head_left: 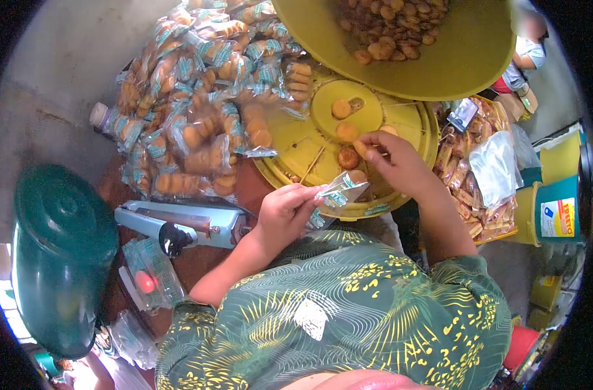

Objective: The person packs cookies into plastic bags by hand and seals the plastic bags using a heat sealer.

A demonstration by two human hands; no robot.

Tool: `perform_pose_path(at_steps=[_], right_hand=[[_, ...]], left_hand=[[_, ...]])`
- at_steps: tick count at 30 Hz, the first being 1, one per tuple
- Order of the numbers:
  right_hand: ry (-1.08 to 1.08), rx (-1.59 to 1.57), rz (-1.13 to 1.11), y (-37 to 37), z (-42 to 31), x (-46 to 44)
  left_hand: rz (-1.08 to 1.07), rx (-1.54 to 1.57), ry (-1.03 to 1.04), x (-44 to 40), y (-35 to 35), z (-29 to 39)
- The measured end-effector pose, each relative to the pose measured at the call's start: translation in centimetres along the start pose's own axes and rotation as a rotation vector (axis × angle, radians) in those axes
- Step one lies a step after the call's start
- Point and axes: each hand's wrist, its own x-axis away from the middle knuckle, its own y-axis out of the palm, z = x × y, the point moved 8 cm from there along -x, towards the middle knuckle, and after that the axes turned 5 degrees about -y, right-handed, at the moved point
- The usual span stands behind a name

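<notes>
My left hand [289,211] pinches a small clear plastic bag [342,192] with green print; a round cookie shows at its open end. Up and to the right of it, my right hand [389,159] holds a cookie [360,149] between thumb and fingers. Beneath both lies a round yellow lid [290,140] with several loose cookies on it, among them a browner one [348,157]. Filled cookie packets [199,133] are heaped to the left of the lid. A big yellow basin [465,58] with many loose cookies stands at the top.
A light-blue sealer [179,224] sits left of my left hand, near empty printed bags [152,270]. A dark green lidded bin [63,260] stands far left. At right are a crate of packaged snacks [462,188], a phone [463,115] and buckets [559,208]. Another person [530,52] is at upper right.
</notes>
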Motion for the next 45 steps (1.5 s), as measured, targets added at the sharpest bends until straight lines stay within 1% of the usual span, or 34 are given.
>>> perform_pose_path(at_steps=[2, 5, 8, 11, 14, 17, 20, 21, 23, 26, 29, 32, 35, 38, 41, 42, 44, 45], right_hand=[[0.044, -0.266, 0.082, -0.1, 1.4, -0.1], [0.451, -0.776, 0.128, 0.6, 3.2, 0.8], [0.409, -0.741, 0.082, 0.1, 1.9, 0.8], [0.102, -0.54, -0.043, -0.4, -0.9, 0.4], [0.024, -0.704, -0.047, -0.7, -2.0, 0.4], [-0.046, -0.63, -0.215, -0.5, -3.2, 0.3], [-0.151, -0.285, -0.346, 0.7, -4.3, 0.2], [-0.121, -0.385, -0.272, 0.5, -4.2, 0.1], [-0.063, -0.585, -0.125, 0.2, -3.5, -0.1], [0.072, -0.823, -0.039, -0.6, -3.0, -0.2], [-0.062, -0.498, -0.086, -2.1, -4.6, 0.0], [-0.098, -0.19, -0.26, -2.6, -3.5, 0.3], [-0.259, -0.205, -0.38, -1.5, -4.9, 0.1], [-0.436, -0.151, -0.321, -0.4, -6.8, -0.4], [-0.082, -0.369, -0.293, 1.4, -6.0, -0.9], [-0.079, -0.347, -0.295, 1.9, -6.4, -1.2], [-0.07, -0.305, -0.298, 3.0, -7.2, -1.7], [-0.204, -0.277, -0.245, 3.1, -8.3, -2.0]], left_hand=[[0.007, 0.008, -0.014, 0.0, -0.1, -0.1], [0.03, -0.001, -0.018, 0.1, -0.2, -0.1], [0.045, -0.003, -0.025, 0.1, -0.3, -0.2], [0.045, 0.018, -0.057, 0.1, -0.3, -0.4], [0.04, 0.031, -0.083, 0.2, -0.3, -0.6], [0.03, 0.004, -0.069, 0.2, -0.1, -0.8], [-0.013, -0.043, -0.09, 0.2, 0.2, -0.6], [-0.032, -0.06, -0.104, 0.2, 0.2, -0.6], [-0.006, -0.037, -0.07, 0.2, 0.2, -0.8], [0.007, -0.034, -0.053, 0.3, 0.1, -0.7], [0.008, -0.042, -0.044, 0.3, 0.1, -0.8], [-0.001, -0.054, -0.047, 0.3, 0.1, -0.6], [-0.011, -0.052, -0.036, 0.2, 0.1, -0.1], [-0.04, -0.057, -0.037, 0.3, 0.4, 0.1], [-0.083, -0.1, -0.073, 0.3, 0.7, 0.1], [-0.1, -0.119, -0.087, 0.2, 0.9, 0.0], [-0.169, 0.179, -0.297, 0.8, 1.8, -2.2], [-0.203, 0.327, -0.401, 1.1, 2.3, -3.0]])
